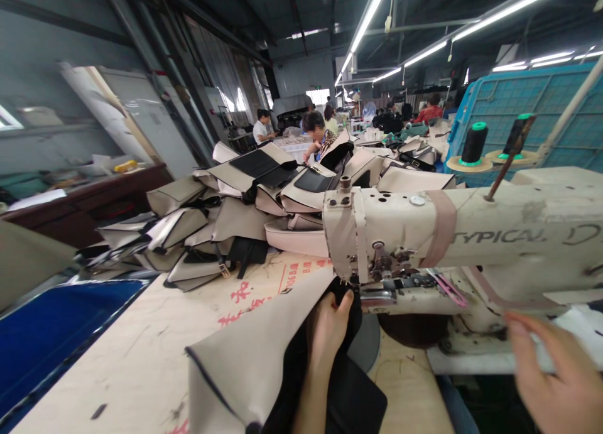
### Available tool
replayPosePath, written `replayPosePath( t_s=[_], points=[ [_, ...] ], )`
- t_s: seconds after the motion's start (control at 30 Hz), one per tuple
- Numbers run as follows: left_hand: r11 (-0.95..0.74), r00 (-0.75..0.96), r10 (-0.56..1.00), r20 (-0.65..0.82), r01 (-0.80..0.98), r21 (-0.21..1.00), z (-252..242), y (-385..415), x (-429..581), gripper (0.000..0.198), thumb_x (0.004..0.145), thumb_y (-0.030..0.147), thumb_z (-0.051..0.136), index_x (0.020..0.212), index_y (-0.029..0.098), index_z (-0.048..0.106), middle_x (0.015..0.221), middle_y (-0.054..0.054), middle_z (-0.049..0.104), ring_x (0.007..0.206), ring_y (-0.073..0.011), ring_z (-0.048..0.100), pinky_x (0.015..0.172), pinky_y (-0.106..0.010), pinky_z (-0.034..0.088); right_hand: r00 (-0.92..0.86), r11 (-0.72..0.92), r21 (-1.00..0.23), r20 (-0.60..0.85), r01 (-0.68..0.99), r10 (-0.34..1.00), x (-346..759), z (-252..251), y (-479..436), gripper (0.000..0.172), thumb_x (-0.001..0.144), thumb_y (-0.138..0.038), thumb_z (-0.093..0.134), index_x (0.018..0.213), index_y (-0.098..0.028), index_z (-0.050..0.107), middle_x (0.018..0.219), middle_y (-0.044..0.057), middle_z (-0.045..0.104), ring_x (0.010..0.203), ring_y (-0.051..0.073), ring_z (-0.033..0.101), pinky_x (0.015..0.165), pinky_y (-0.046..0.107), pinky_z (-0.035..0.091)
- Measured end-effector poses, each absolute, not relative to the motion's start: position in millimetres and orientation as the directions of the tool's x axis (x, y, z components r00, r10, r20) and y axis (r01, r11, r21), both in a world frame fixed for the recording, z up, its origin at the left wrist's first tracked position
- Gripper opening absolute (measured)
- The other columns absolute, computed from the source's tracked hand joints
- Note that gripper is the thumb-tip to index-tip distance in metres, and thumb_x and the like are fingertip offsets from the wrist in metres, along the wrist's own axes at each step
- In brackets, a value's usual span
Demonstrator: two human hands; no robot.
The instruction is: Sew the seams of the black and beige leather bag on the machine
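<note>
A beige handbag [264, 340] with a black lining and a black flap hangs across the table edge, its upper edge at the needle area of the sewing machine [386, 227]. Reaching into the bag, my left hand [330, 324] pinches the dark edge close below the presser foot, which is partly hidden. My right hand [556, 365] is off to the right in front of the machine's base, slightly blurred. Its fingers are stretched out and nothing shows in them. Pink-handled thread snips [450, 289] lie on the machine bed, left of that hand.
A heap of beige and black handbags [240, 220] covers the table behind the machine. Black thread spools [474, 144] stand on top, before a blue mesh crate [532, 107]. A blue bin [51, 340] is at the left. Several people sit farther back.
</note>
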State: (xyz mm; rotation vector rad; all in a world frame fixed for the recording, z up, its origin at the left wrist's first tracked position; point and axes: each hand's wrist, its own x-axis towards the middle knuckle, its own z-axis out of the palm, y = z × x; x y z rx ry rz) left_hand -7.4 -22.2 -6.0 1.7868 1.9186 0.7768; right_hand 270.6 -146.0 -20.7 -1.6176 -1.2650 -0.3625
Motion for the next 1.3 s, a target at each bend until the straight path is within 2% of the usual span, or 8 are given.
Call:
replayPosePath(
  t_s=[0.03, 0.1, 0.23, 0.5, 0.8, 0.93, 1.13, 1.3],
  points=[
    [0.026, -0.098, 0.992, 0.077, 0.769, 0.638, -5.8, -22.3, -7.1, 0.045, 0.079, 0.051, 0.045, 0.052, 0.019, 0.027, 0.047, 0.005, 0.027, 0.048, -0.0111, 0.031, 0.049, -0.024, 0.019, 0.365, 0.121, -0.563, 0.670, 0.818, 0.647, 236.2, -22.0, -139.2, 0.024, 0.083, -0.037, 0.051, 0.092, -0.018, 0.063, 0.089, 0.003, 0.064, 0.081, 0.016, 0.059, 0.080, 0.026, 0.042],
    [0.029, -0.096, 0.993, 0.072, 0.776, 0.630, -4.9, -22.7, -6.6, 0.045, 0.079, 0.051, 0.044, 0.053, 0.019, 0.028, 0.047, 0.005, 0.028, 0.048, -0.0111, 0.031, 0.049, -0.024, 0.019, 0.222, 0.133, -0.708, 0.386, 0.693, 0.895, 171.2, -26.4, -119.2, 0.028, 0.088, -0.039, 0.044, 0.105, -0.021, 0.056, 0.090, 0.001, 0.063, 0.073, 0.012, 0.060, 0.066, 0.021, 0.043],
    [0.042, -0.097, 0.994, 0.056, 0.788, 0.614, -2.8, -23.5, -6.8, 0.044, 0.080, 0.051, 0.044, 0.053, 0.018, 0.033, 0.047, 0.004, 0.033, 0.048, -0.0111, 0.034, 0.050, -0.024, 0.021, 0.180, 0.015, -0.865, 0.121, 0.501, 0.976, 97.8, -32.5, -74.1, 0.033, 0.088, -0.041, 0.041, 0.102, -0.015, 0.055, 0.097, 0.010, 0.062, 0.088, 0.024, 0.059, 0.071, 0.028, 0.039],
    [0.057, -0.123, 0.990, 0.071, 0.800, 0.597, -5.3, -24.6, -4.1, 0.042, 0.080, 0.051, 0.044, 0.055, 0.018, 0.037, 0.049, 0.003, 0.036, 0.050, -0.0115, 0.035, 0.051, -0.025, 0.020, 0.292, -0.061, -0.981, -0.004, 0.186, 0.956, 84.6, -40.5, -52.4, 0.033, 0.084, -0.041, 0.040, 0.081, -0.016, 0.061, 0.080, 0.008, 0.063, 0.075, 0.019, 0.057, 0.069, 0.026, 0.037],
    [0.104, -0.151, 0.988, 0.023, 0.774, 0.625, -7.0, -20.2, -3.0, 0.043, 0.078, 0.051, 0.046, 0.053, 0.018, 0.034, 0.047, 0.005, 0.032, 0.048, -0.0105, 0.032, 0.049, -0.023, 0.020, 0.418, -0.104, -0.961, -0.207, -0.255, 0.885, 59.4, -47.7, -46.9, 0.046, 0.077, -0.055, 0.044, 0.075, -0.012, 0.062, 0.058, 0.001, 0.055, 0.049, 0.010, 0.043, 0.047, 0.021, 0.032],
    [0.104, -0.131, 0.991, -0.004, 0.772, 0.627, -6.3, -12.5, -4.1, 0.041, 0.078, 0.050, 0.046, 0.053, 0.017, 0.039, 0.048, 0.004, 0.036, 0.048, -0.0105, 0.034, 0.048, -0.023, 0.019, 0.408, -0.107, -0.947, -0.231, -0.303, 0.883, 64.3, -49.7, -45.4, 0.044, 0.076, -0.055, 0.047, 0.062, -0.014, 0.053, 0.051, -0.002, 0.045, 0.046, 0.008, 0.035, 0.042, 0.020, 0.025],
    [0.097, -0.133, 0.991, 0.009, 0.767, 0.634, -5.0, -11.8, -4.6, 0.041, 0.078, 0.049, 0.046, 0.054, 0.017, 0.037, 0.049, 0.004, 0.036, 0.049, -0.0105, 0.033, 0.050, -0.023, 0.020, 0.233, -0.137, -0.946, -0.209, -0.293, 0.950, 79.8, -48.9, -61.0, 0.041, 0.073, -0.051, 0.056, 0.056, -0.016, 0.042, 0.048, -0.005, 0.035, 0.044, 0.006, 0.029, 0.040, 0.019, 0.019],
    [0.117, -0.141, 0.990, -0.015, 0.754, 0.646, -6.7, -11.3, -4.5, 0.042, 0.077, 0.049, 0.047, 0.053, 0.017, 0.036, 0.048, 0.004, 0.034, 0.049, -0.0102, 0.032, 0.049, -0.023, 0.020, 0.323, -0.135, -0.925, -0.256, -0.354, 0.911, 73.5, -54.4, -59.1, 0.040, 0.072, -0.048, 0.056, 0.057, -0.017, 0.035, 0.051, -0.006, 0.025, 0.048, 0.006, 0.024, 0.042, 0.019, 0.017]
  ],
)
